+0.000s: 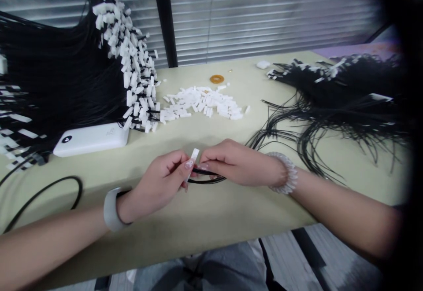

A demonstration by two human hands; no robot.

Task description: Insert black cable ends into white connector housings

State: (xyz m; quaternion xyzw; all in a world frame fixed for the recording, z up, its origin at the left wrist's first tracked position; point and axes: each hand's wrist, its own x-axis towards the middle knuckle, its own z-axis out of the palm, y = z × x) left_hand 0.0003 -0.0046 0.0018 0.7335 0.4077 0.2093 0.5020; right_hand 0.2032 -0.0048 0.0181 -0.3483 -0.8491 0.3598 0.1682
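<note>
On the near side of the white pile (pixel 200 101), the left hand's grip (pixel 162 178) pinches a white piece (pixel 194 154) — the right hand's grip (pixel 236 163) holds black wires (pixel 207 182) beside it. A power bank (pixel 94 140) lies left of the pile.

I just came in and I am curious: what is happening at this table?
A person is working with both hands: the left hand pinches a small white piece, and the right hand holds black wires close against it. Whether any wire is inside the piece is hard to tell. Loose white pieces lie beyond the hands, with black wire bundles on both sides.
</note>
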